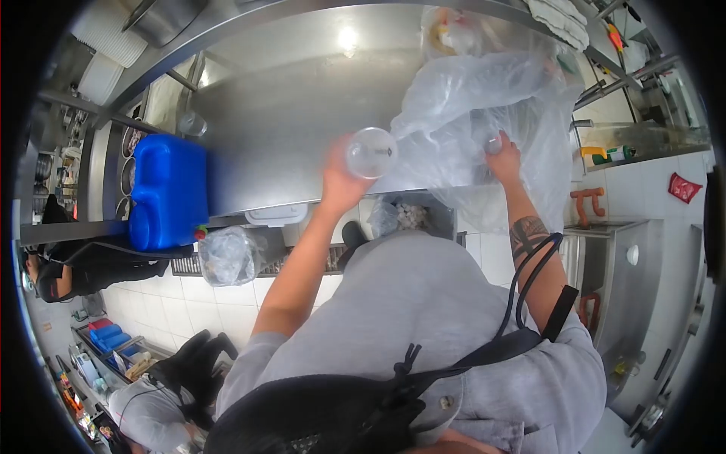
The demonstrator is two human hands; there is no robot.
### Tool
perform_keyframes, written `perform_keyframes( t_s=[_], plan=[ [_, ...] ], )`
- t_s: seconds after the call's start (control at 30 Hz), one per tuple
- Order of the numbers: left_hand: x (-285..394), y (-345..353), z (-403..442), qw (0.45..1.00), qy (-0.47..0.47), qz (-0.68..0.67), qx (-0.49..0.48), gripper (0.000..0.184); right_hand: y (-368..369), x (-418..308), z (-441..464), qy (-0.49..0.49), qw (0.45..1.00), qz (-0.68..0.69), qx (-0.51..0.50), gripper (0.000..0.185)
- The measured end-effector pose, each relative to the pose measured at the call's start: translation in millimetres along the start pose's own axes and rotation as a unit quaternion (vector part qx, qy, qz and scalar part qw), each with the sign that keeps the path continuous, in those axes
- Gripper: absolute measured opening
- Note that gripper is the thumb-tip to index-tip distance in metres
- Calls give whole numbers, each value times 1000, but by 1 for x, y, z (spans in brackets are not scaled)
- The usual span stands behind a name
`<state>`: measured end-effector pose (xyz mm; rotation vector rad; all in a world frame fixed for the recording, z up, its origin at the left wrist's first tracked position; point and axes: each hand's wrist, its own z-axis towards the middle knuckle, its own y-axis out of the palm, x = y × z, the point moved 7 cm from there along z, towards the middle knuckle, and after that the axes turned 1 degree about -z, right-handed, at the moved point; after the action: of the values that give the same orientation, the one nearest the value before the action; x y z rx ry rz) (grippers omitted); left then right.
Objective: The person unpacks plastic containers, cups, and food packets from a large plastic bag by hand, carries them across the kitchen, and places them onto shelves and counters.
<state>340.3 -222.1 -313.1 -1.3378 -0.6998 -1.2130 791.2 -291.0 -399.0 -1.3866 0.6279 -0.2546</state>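
Note:
My left hand [344,185] is wrapped round a clear round plastic cup [372,153] with a small dark mark on it, above the steel table [287,106]. Farther right, my right hand [504,160] reaches over a large crumpled clear plastic bag [454,87]. Its fingers are closed at a small, round, see-through plastic piece [493,143]; its exact kind is hard to make out against the bag. The bag spreads across the table's right part and hangs over its front edge.
A blue jerrycan [169,193] stands at the table's left end. Below it is a bin with a clear liner [231,256]. A steel shelf edge [318,17] crosses above the far side. Two other people, one in grey [155,412], are at the left.

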Motion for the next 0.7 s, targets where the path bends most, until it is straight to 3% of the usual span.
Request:
perform_keyframes(
  t_s=[0.13, 0.2, 0.3, 0.47, 0.53, 0.6, 0.63, 0.7],
  plan=[
    [21, 3, -3, 999, 17, 8, -47, 83, 24, 15, 13, -20, 997, 65, 47, 77],
    [17, 7, -5, 998, 25, 21, -50, 84, 29, 10, 9, 23, 988, 154, 8, 74],
    [13, 12, -8, 997, 37, 37, -52, 84, 17, -16, 3, 41, 997, 66, -11, 66],
    [13, 4, -19, 997, 27, 42, -54, 83, 29, -16, 12, 108, 990, 83, -25, 49],
    [5, -7, -28, 999, -22, 27, -37, 81, 44, 0, 26, 122, 986, 101, -41, 42],
    [-13, -19, -43, 998, -48, 45, -17, 79, 44, 21, 28, 144, 945, 292, 10, 20],
    [-22, -22, -50, 996, -62, 63, -14, 78, 45, 27, 27, 142, 947, 287, 4, 20],
    [-22, -28, -62, 996, -79, 46, -4, 77, 30, 38, 19, 192, 831, 521, 33, 27]
  ],
)
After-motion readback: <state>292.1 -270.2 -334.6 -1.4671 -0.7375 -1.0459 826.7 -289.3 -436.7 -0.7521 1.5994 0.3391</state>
